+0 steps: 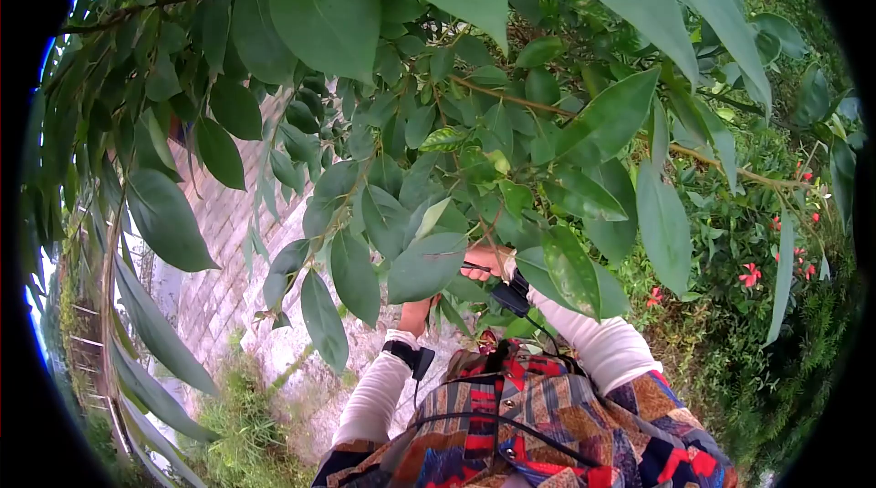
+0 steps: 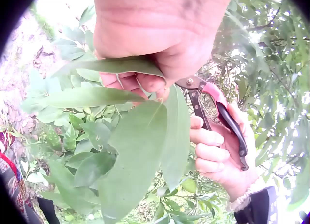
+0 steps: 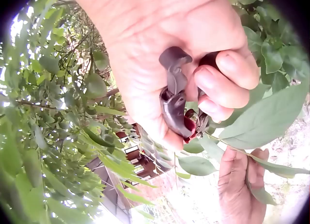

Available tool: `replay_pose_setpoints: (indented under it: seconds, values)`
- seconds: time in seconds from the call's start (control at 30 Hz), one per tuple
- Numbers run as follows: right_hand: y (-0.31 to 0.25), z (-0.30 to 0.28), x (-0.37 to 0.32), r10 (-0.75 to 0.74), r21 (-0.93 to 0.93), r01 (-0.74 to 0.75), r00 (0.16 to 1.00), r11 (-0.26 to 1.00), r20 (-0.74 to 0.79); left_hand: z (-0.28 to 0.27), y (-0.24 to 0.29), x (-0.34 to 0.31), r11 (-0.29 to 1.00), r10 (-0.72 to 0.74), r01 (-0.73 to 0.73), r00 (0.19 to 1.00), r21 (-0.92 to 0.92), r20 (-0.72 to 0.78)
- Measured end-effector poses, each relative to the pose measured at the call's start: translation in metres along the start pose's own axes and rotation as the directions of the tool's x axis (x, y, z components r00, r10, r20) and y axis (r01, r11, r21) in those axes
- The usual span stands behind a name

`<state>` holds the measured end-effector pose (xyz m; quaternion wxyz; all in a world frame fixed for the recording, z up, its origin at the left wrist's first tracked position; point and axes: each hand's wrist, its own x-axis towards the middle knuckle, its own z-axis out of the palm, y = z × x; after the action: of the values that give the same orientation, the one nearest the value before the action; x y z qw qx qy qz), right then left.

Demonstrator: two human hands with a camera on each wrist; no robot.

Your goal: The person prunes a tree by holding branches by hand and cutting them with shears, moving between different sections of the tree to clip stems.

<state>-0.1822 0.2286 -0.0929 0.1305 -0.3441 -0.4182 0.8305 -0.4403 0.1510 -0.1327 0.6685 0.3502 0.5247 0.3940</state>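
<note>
The left hand (image 2: 155, 35) is clamping curled fingers on the thin stem of a leafy sprig with broad, pointed green leaves (image 2: 138, 132), which are spreading below the grip in the left wrist view. The right hand (image 3: 140, 50) is wrapping its fingers round the red-and-black handles of metal pruning shears (image 2: 232, 122). The shears are lying just beside the left hand, their pivot showing near its fingers; the left hand is hiding the blade tips, so whether they are touching the stem cannot be told. In the head view, both hands are working beneath overhanging branches of large green leaves (image 1: 429, 269), partly covered by them. Pale sleeves (image 1: 598, 342) are covering the forearms above a multicoloured patchwork garment (image 1: 566, 424). A pale paved path (image 1: 228, 251) is running to the left, while small red flowers (image 1: 750, 275) are standing among greenery to the right.
</note>
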Motion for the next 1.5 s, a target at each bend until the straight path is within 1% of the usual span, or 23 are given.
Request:
replay_pose_setpoints:
  seconds: [0.13, 0.2, 0.23, 0.3, 0.37, 0.43, 0.47, 0.5, 0.57, 0.6, 0.7, 0.77, 0.83, 0.9, 0.97, 1.03, 1.1, 1.17, 1.23, 1.27, 1.37, 1.43, 1.5]
  values:
    - [0.0, -0.002, 0.0, -0.012, 0.037, 0.011, 1.0, 0.999, 0.011, 0.001, -0.006, -0.004, 0.998, 0.059, -0.06, 0.998, 0.033, 0.006]
    - [-0.003, 0.003, -0.008, -0.008, 0.046, 0.008, 1.0, 0.999, 0.01, 0.005, -0.008, -0.015, 0.968, 0.116, -0.153, 0.976, 0.198, 0.185]
    - [-0.014, 0.014, -0.021, 0.005, 0.085, -0.003, 1.0, 0.996, -0.021, 0.009, -0.007, -0.021, 0.968, 0.115, -0.152, 0.976, 0.199, 0.186]
    - [-0.025, 0.032, -0.042, 0.038, 0.174, -0.023, 0.996, 0.984, -0.085, 0.014, -0.012, -0.033, 0.899, 0.018, -0.093, 0.984, 0.429, 0.177]
    - [-0.014, 0.045, -0.057, -0.016, 0.222, 0.029, 0.998, 0.975, -0.061, 0.017, -0.021, -0.034, 0.899, -0.013, -0.077, 0.979, 0.431, 0.203]
    - [-0.013, 0.068, -0.081, -0.017, 0.229, 0.044, 0.993, 0.972, -0.12, 0.019, -0.028, -0.033, 0.937, 0.032, -0.072, 0.992, 0.343, 0.12]
    - [0.051, 0.034, -0.046, -0.132, 0.271, 0.163, 0.983, 0.949, -0.13, 0.019, -0.027, -0.03, 0.929, 0.039, -0.087, 0.99, 0.361, 0.138]
    - [0.03, 0.055, -0.079, -0.184, 0.285, 0.2, 0.979, 0.938, -0.081, 0.023, -0.024, -0.031, 0.928, 0.033, -0.086, 0.988, 0.361, 0.149]
    - [0.02, 0.074, -0.114, -0.111, 0.328, 0.127, 0.992, 0.936, -0.067, 0.035, -0.014, -0.035, 0.932, 0.066, -0.103, 0.991, 0.348, 0.114]
    - [0.027, 0.076, -0.131, -0.168, 0.305, 0.182, 0.983, 0.935, -0.072, 0.038, -0.013, -0.034, 0.937, 0.051, -0.097, 0.989, 0.336, 0.142]
    - [0.033, 0.088, -0.194, -0.238, 0.296, 0.278, 0.957, 0.914, -0.164, 0.071, 0.013, -0.054, 0.932, 0.047, -0.121, 0.975, 0.342, 0.217]
    - [0.034, 0.09, -0.239, -0.252, 0.198, 0.284, 0.953, 0.938, -0.17, 0.095, 0.028, -0.068, 0.93, 0.014, -0.118, 0.958, 0.348, 0.288]
    - [0.052, 0.087, -0.268, -0.266, 0.257, 0.311, 0.944, 0.915, -0.194, 0.12, 0.037, -0.083, 0.883, 0.121, -0.272, 0.92, 0.383, 0.373]
    - [0.068, 0.085, -0.301, -0.251, 0.271, 0.319, 0.933, 0.908, -0.258, 0.15, 0.045, -0.096, 0.865, 0.098, -0.297, 0.89, 0.405, 0.445]
    - [0.082, 0.086, -0.334, -0.275, 0.244, 0.358, 0.908, 0.901, -0.314, 0.184, 0.047, -0.112, 0.727, 0.233, -0.499, 0.826, 0.472, 0.514]
    - [0.1, 0.085, -0.363, -0.3, 0.234, 0.396, 0.885, 0.888, -0.356, 0.216, 0.046, -0.127, 0.708, 0.246, -0.513, 0.823, 0.485, 0.512]
    - [0.112, 0.084, -0.398, -0.303, 0.165, 0.398, 0.859, 0.902, -0.412, 0.248, 0.044, -0.135, 0.544, 0.339, -0.646, 0.753, 0.536, 0.564]
    - [0.122, 0.091, -0.43, -0.33, 0.174, 0.448, 0.824, 0.877, -0.461, 0.274, 0.027, -0.139, 0.514, 0.362, -0.675, 0.73, 0.529, 0.58]
    - [0.143, 0.087, -0.461, -0.338, 0.122, 0.437, 0.818, 0.891, -0.465, 0.302, 0.017, -0.142, 0.462, 0.454, -0.732, 0.68, 0.5, 0.575]
    - [0.156, 0.086, -0.475, -0.294, 0.116, 0.399, 0.814, 0.909, -0.5, 0.314, 0.01, -0.141, 0.434, 0.472, -0.755, 0.655, 0.491, 0.591]
    - [0.188, 0.094, -0.506, -0.313, 0.143, 0.492, 0.725, 0.859, -0.613, 0.348, -0.004, -0.145, 0.512, 0.382, -0.724, 0.674, 0.462, 0.633]
    - [0.197, 0.1, -0.527, -0.335, 0.134, 0.522, 0.701, 0.842, -0.63, 0.369, -0.009, -0.147, 0.551, 0.33, -0.716, 0.658, 0.428, 0.676]
    - [0.203, 0.113, -0.534, -0.358, 0.124, 0.559, 0.669, 0.82, -0.651, 0.384, -0.012, -0.146, 0.625, 0.21, -0.674, 0.631, 0.394, 0.746]
